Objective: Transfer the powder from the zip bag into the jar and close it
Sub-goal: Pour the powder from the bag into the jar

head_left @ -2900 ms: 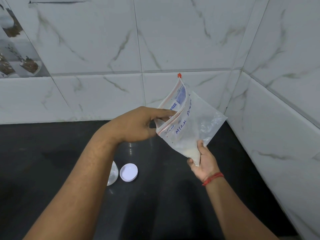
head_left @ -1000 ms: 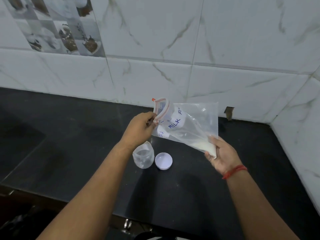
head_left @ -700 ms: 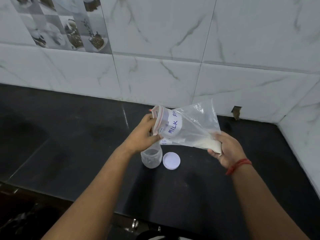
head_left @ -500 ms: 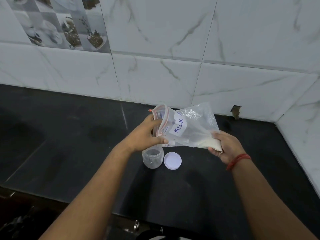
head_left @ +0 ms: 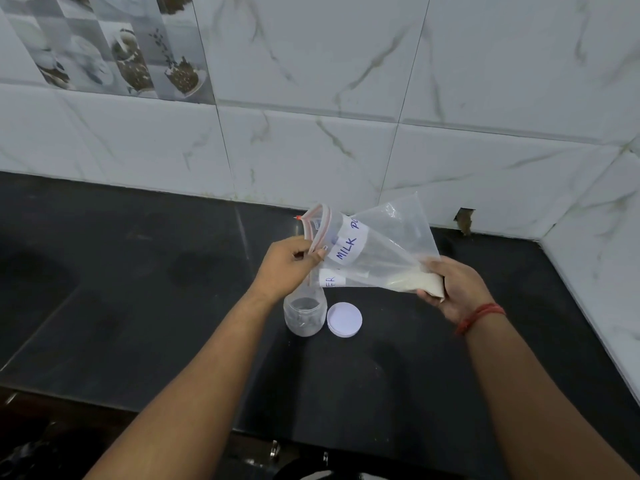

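Observation:
A clear zip bag (head_left: 377, 251) with a white label reading "MILK" lies nearly sideways in the air, its red-striped mouth open and pointing left. My left hand (head_left: 287, 266) pinches the mouth edge just above the clear open jar (head_left: 304, 315) on the black counter. My right hand (head_left: 450, 289) grips the bag's bottom corner, where the white powder (head_left: 414, 282) is gathered. The jar's round white lid (head_left: 344, 319) lies flat right beside the jar on its right.
The black counter (head_left: 145, 306) runs along a white marble-tiled wall (head_left: 346, 98), with a side wall (head_left: 602, 254) at the right. The counter's front edge (head_left: 138, 407) is near the bottom of the view. A small hole (head_left: 464, 220) marks the back wall.
The bag has been lowered and tipped from upright to nearly sideways, its mouth brought down over the jar. My right hand has raised the powder corner to about the mouth's level.

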